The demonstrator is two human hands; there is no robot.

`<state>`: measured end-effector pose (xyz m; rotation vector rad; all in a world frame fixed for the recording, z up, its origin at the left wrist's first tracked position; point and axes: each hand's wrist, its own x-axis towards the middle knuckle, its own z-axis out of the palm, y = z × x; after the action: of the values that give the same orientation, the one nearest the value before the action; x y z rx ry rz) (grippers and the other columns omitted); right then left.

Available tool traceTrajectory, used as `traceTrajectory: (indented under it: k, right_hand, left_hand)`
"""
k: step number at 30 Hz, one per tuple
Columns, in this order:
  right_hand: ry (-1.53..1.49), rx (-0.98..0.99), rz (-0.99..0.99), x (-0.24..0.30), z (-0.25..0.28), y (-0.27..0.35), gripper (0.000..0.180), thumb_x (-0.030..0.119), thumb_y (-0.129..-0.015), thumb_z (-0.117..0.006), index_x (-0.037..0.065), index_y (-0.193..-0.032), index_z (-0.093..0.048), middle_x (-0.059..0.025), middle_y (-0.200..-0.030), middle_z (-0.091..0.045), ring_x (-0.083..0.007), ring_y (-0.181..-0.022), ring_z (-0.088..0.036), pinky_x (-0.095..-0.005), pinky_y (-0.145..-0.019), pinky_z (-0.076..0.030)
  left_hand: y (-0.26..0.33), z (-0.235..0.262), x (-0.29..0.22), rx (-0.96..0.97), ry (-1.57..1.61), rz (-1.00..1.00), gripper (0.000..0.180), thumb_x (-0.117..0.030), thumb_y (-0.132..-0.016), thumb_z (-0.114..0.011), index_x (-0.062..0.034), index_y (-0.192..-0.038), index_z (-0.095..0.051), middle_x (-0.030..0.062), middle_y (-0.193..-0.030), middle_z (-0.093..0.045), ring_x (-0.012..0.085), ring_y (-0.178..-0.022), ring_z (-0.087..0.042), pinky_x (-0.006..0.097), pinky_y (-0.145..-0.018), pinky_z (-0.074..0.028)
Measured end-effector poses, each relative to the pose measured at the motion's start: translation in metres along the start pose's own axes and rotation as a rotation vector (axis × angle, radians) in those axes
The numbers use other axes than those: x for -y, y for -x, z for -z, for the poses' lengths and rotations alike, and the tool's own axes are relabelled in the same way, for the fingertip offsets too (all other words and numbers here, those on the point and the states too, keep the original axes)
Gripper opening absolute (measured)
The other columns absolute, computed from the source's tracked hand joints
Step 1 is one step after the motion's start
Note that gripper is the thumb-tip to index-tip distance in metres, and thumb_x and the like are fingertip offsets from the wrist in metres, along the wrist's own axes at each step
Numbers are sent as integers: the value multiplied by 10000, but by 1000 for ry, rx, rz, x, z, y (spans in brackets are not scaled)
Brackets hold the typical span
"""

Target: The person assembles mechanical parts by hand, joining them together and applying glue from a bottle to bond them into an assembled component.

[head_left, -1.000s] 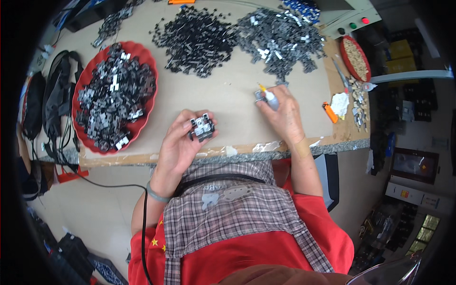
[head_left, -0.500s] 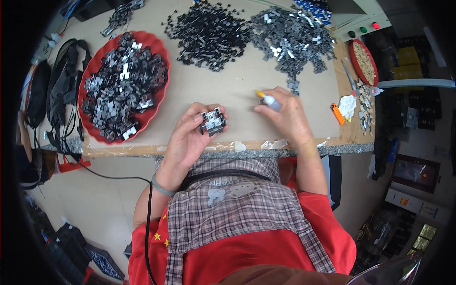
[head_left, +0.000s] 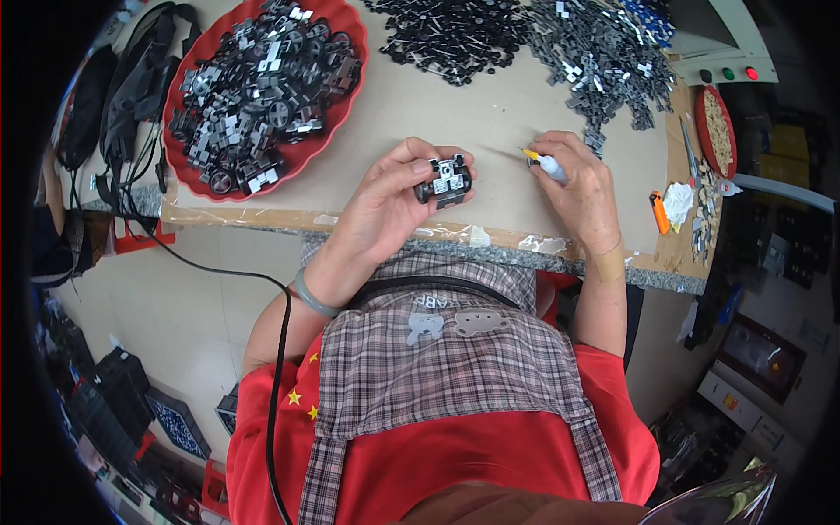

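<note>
My left hand (head_left: 391,199) grips a small toy car chassis (head_left: 450,184) between thumb and fingers. The chassis is dark with silvery-white parts on its upper face, and dark round wheels show at its side. Over the table to the right, my right hand (head_left: 584,191) is closed around a small squeeze bottle (head_left: 553,169) with a yellow tip. That tip points left toward the chassis, apart from it. A small dark bit shows by the right fingertips, too small to name.
A red scalloped tray (head_left: 343,121) heaped with dark wheeled parts stands left. Piles of black pieces (head_left: 451,39) and grey pieces (head_left: 595,61) lie at the back. An orange lighter (head_left: 659,213), crumpled white paper (head_left: 677,205) and a red bowl (head_left: 719,131) are at right.
The whole view has shifted and tilted. My left hand has brought the chassis slightly to the right, closer to the bottle. Both hands keep their holds.
</note>
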<state>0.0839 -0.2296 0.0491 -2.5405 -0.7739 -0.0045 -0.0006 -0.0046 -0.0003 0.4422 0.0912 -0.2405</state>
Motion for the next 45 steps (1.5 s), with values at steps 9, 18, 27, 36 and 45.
traceTrajectory:
  k: [9, 18, 27, 36, 45]
  right_hand:
    - [-693, -27, 92, 34, -20, 0, 308, -40, -658, -755, 39, -944, -672, -101, -1000, -650, -105, -788, -616, -234, -634, -498]
    - [-759, -107, 244, 35, -44, -1, 290, -70, -646, -761, 10, -909, -669, -149, -1023, -640, -69, -704, -597, -186, -540, -480]
    - [-660, -111, 303, 33, -44, -2, 285, -45, -633, -777, 37, -889, -684, -117, -992, -659, -108, -789, -637, -206, -603, -530]
    - [-387, -263, 412, 38, -50, 5, 246, 1, -656, -777, 32, -883, -690, -133, -1031, -645, -113, -644, -624, -228, -534, -510]
    - [-640, -6, 130, 45, -22, 6, 255, 29, -688, -758, 28, -932, -686, -116, -1107, -604, -123, -748, -615, -241, -648, -509]
  left_hand:
    - [0, -1, 4, -38, -94, -8, 101, -133, -890, -555, -43, -935, -567, 148, -1095, -593, 208, -1032, -582, 413, -931, -485]
    - [0, -3, 7, -69, -107, 17, 64, -123, -887, -584, -70, -922, -588, 86, -1069, -608, 147, -987, -582, 314, -865, -475]
    - [0, -2, 10, -34, -101, -24, 65, -76, -888, -570, -45, -940, -593, 112, -1101, -609, 165, -1014, -580, 331, -899, -476]
    - [1, -2, 15, -61, -179, -105, 66, -44, -882, -574, -38, -945, -594, 124, -1141, -590, 164, -1040, -570, 326, -909, -480]
    - [1, -5, 8, -34, -245, 20, 218, -107, -875, -610, -17, -1066, -555, 130, -1090, -605, 159, -971, -607, 287, -838, -522]
